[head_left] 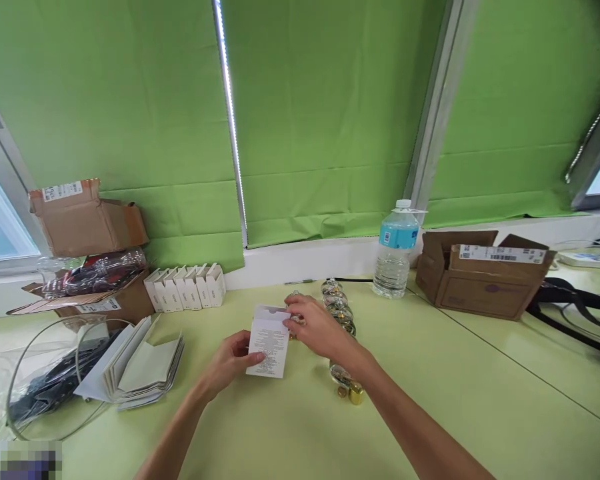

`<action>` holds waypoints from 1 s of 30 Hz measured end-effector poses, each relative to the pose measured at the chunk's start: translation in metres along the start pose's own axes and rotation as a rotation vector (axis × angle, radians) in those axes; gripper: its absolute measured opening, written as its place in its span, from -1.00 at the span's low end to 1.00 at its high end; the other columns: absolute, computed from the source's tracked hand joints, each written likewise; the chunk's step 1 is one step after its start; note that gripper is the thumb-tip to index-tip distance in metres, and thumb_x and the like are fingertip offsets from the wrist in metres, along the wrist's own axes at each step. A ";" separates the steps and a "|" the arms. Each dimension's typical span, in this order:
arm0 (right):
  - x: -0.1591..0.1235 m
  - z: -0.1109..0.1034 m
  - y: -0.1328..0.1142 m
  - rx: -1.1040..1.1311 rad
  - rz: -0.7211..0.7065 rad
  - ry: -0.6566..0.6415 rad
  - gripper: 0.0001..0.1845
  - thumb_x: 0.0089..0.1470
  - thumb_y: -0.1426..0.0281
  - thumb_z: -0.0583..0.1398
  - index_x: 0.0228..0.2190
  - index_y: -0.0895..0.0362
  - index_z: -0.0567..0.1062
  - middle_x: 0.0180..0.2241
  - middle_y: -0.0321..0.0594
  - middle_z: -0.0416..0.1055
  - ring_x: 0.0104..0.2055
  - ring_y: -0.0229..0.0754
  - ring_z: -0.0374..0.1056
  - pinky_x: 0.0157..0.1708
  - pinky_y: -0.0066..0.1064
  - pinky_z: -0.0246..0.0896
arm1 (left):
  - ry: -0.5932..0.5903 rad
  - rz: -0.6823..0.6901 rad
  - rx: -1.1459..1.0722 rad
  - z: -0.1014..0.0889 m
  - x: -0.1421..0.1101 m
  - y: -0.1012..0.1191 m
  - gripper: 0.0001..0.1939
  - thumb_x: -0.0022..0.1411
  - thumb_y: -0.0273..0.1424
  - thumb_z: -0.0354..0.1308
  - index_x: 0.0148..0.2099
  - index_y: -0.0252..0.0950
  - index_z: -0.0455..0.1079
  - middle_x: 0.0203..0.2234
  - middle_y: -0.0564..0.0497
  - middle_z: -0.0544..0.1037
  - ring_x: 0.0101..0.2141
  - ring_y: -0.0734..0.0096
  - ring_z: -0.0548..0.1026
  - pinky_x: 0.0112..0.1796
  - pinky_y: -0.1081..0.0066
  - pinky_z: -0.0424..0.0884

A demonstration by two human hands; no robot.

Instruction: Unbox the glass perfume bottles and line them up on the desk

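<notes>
A small white box (270, 343) with printed text on its face is held upright above the table in front of me. My left hand (230, 361) grips its lower left, thumb across the printed face and fingers behind. At the upper right edge, by the top flap, the fingers of my right hand (323, 327) are closed on the same box. Just beyond and beneath my right hand runs a row of shiny glass bottles (339, 303), partly hidden by the hand. A gold cap (355, 393) and a smaller brownish round piece (341, 392) lie at the row's near end.
Several white boxes (185, 288) stand in a row at the back left, with a stack of flat white cartons (150, 367) nearer. Cardboard boxes (87, 220) are piled far left. A water bottle (395, 257) and an open cardboard box (485, 280) stand back right.
</notes>
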State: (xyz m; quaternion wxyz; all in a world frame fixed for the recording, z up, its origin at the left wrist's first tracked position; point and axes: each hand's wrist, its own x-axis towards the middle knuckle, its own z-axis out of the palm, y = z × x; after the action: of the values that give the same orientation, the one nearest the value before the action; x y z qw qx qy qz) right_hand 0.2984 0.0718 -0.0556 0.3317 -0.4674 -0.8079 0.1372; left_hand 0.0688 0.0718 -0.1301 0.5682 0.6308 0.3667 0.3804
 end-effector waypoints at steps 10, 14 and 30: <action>0.001 -0.026 -0.011 0.289 -0.004 0.334 -0.78 0.13 0.30 0.08 -0.42 0.11 0.48 -0.14 -0.15 0.45 -0.21 -0.11 0.38 -0.22 -0.26 0.35 | -0.045 -0.041 0.040 0.000 -0.002 0.005 -0.50 -0.01 -0.20 0.35 -0.03 -0.31 0.43 -0.08 -0.18 0.56 -0.09 0.07 0.52 -0.05 0.12 0.40; -0.003 -0.036 -0.016 0.188 0.028 0.524 -0.79 0.13 0.31 0.11 -0.47 0.10 0.46 -0.04 -0.15 0.40 0.00 -0.06 0.29 -0.16 -0.27 0.28 | -0.047 -0.090 0.020 -0.002 -0.005 0.007 -0.43 0.02 -0.20 0.32 0.07 -0.27 0.34 -0.06 -0.15 0.55 -0.09 0.10 0.52 -0.05 0.14 0.41; 0.000 -0.017 -0.004 0.506 0.317 0.206 -0.78 0.04 0.29 0.14 -0.44 0.17 0.51 -0.66 -0.26 0.40 -0.65 -0.19 0.35 -0.67 -0.43 0.27 | 0.475 0.186 0.602 0.014 -0.006 0.033 -0.45 0.16 -0.05 0.09 0.12 -0.19 0.27 0.03 -0.16 0.41 -0.13 0.13 0.47 -0.17 0.20 0.41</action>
State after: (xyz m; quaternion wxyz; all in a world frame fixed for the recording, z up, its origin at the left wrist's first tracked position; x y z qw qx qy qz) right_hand 0.3070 0.0683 -0.0413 0.4920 -0.5016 -0.6274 0.3358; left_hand 0.0801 0.0572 -0.0985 0.2202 0.6940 0.5247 0.4411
